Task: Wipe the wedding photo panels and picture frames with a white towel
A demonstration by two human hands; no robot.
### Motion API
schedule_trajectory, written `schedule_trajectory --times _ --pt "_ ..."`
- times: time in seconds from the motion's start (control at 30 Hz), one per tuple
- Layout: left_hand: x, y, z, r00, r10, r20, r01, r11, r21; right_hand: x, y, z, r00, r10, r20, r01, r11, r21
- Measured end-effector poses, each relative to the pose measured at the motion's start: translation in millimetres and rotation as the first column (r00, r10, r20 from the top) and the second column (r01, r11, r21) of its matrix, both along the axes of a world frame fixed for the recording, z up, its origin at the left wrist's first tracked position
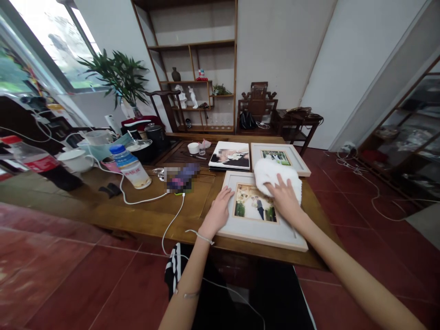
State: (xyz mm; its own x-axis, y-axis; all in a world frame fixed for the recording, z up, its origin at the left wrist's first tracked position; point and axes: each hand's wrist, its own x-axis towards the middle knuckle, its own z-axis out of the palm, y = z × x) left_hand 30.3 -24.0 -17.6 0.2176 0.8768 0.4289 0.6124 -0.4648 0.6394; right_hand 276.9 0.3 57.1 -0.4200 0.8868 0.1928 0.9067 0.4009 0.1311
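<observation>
A picture frame (263,238) with a pale wooden border and a wedding photo in a light mat lies flat near the table's front right corner. My left hand (217,211) rests over its left edge, fingers stretched flat on the border; the thumb is hidden. On the upper right part of the frame, my right hand (284,199) presses a bunched white cloth (271,172), fingers spread on it. The cloth covers that corner. Just behind lies a second framed photo (302,167), and left of it a white-edged photo print (229,156) on a dark stack.
A phone (182,178) with a charging cable (167,229) lies left of the frame. Further left stand a milk drink bottle (130,167), a cola bottle (44,165), a white cup (76,160) and a pot (154,135). The cable hangs off the table's front edge.
</observation>
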Motion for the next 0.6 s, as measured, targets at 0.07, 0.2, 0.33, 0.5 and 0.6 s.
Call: schedule_trajectory --times 0.07,0.2,0.33,0.5,0.6 --pt "0.2 -0.1 1.0 1.0 0.0 -0.004 0.0 1.0 -0.005 0.6 12.1 3.0 0.999 -0.032 0.005 0.032 0.999 0.007" --pt "0.6 0.2 2.2 1.0 0.0 -0.01 0.0 1.0 -0.029 -11.3 -8.2 4.6 0.998 0.041 0.049 -0.037 0.997 -0.073" --pt "0.5 0.6 1.1 1.0 0.002 0.001 -0.002 1.0 -0.016 -22.3 -72.2 14.5 0.983 0.173 0.063 -0.156 0.966 -0.208" --pt "-0.3 0.4 1.4 1.0 0.001 -0.009 -0.001 1.0 -0.013 -27.1 -135.6 32.0 0.934 0.35 -0.07 -0.348 0.851 -0.393" --pt "-0.1 -0.2 2.7 1.0 -0.003 -0.009 0.003 1.0 -0.026 -28.0 -128.3 24.6 0.944 0.322 -0.07 -0.326 0.88 -0.346"
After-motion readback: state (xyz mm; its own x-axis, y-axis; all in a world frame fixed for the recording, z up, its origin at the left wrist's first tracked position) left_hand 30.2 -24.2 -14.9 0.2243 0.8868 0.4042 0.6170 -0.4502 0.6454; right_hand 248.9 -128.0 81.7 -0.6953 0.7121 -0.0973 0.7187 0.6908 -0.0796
